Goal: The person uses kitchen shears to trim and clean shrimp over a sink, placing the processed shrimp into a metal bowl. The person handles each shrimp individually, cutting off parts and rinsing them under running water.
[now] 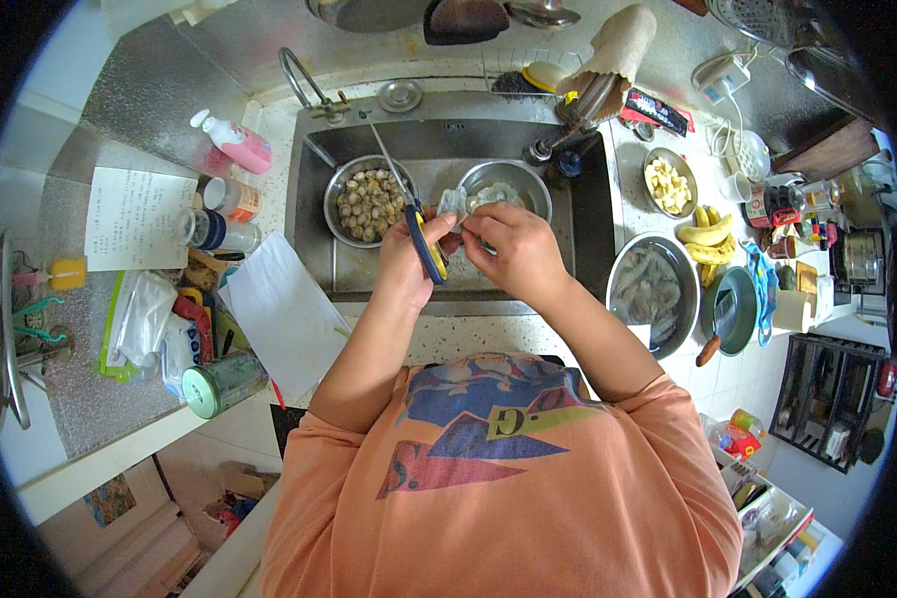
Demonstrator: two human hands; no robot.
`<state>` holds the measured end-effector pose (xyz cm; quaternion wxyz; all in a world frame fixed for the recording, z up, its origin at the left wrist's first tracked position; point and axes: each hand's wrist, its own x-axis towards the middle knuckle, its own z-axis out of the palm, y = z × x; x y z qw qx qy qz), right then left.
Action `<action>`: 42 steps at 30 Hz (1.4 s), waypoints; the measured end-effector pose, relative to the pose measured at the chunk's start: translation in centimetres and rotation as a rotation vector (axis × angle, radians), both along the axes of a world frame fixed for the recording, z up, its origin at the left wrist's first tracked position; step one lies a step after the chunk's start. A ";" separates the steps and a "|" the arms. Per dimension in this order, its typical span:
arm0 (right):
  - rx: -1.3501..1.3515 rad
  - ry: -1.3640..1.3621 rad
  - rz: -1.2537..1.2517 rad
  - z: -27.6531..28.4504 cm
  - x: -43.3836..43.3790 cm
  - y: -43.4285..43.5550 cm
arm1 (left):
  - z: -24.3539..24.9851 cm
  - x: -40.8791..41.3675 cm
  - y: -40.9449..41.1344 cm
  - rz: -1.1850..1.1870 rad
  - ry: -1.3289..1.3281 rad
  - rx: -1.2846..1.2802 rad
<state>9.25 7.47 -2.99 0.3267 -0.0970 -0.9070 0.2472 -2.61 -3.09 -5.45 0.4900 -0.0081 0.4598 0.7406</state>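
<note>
Over the sink, my left hand holds a pair of scissors with blue and yellow handles. Their blades point away from me, across the edge of a metal bowl of clams. A pale, translucent raw shrimp is pinched between the fingertips of both hands. My right hand grips it from the right side, and its fingers hide part of the shrimp. Behind that hand stands a second metal bowl, with pale peeled shrimp inside. Both bowls rest in the sink.
On the right counter are a basin of whole shrimp, a bowl of pale chunks, bananas and a green pan. A faucet rises behind the sink. Paper sheets, jars and a pink pump bottle are left.
</note>
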 end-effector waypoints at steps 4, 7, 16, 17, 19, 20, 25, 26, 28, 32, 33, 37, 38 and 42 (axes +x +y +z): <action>0.023 -0.008 0.028 0.1 -0.1 0.3 | 0.4 -0.1 -0.1 0.024 -0.048 0.015; 0.033 -0.037 0.063 0.3 0.0 0.5 | 0.6 -0.1 -0.2 0.025 -0.081 0.023; -0.212 -0.112 0.080 0.6 -0.2 0.9 | 0.2 -0.6 -0.7 0.002 -0.100 -0.023; -0.285 -0.130 0.089 0.5 -0.1 1.0 | 0.2 -0.6 -0.7 0.004 -0.103 -0.038; -0.441 -0.168 0.082 0.2 0.0 1.0 | 0.0 -0.6 -0.8 0.002 -0.108 -0.049; -0.524 -0.189 0.066 0.0 0.0 1.0 | -0.1 -0.7 -0.9 -0.002 -0.109 -0.045; -1.096 -0.182 0.058 -1.4 -0.2 1.1 | -0.3 -0.7 -0.8 -0.013 -0.058 -0.043; -1.248 -0.171 0.072 -1.6 -0.2 1.2 | -0.3 -0.7 -0.8 -0.017 -0.047 -0.035; -1.452 -0.190 0.082 -1.9 -0.3 1.6 | -0.3 -0.7 -0.8 -0.021 0.001 -0.028; -1.626 -0.259 0.030 -2.1 -0.2 2.2 | -0.3 -0.4 -0.7 -0.022 0.142 -0.065; -1.661 -0.258 0.024 -2.1 -0.2 2.2 | -0.3 -0.3 -0.7 -0.018 0.179 -0.073; -1.717 -0.248 0.003 -1.9 -0.3 2.1 | -0.5 -0.3 -0.8 -0.024 0.269 -0.096; -1.695 -0.252 -0.009 -2.0 -0.4 2.0 | -0.6 -0.3 -0.8 -0.029 0.289 -0.096; -1.583 -0.206 -0.038 -2.5 -0.5 1.6 | -0.7 -0.3 -0.9 -0.050 0.381 -0.062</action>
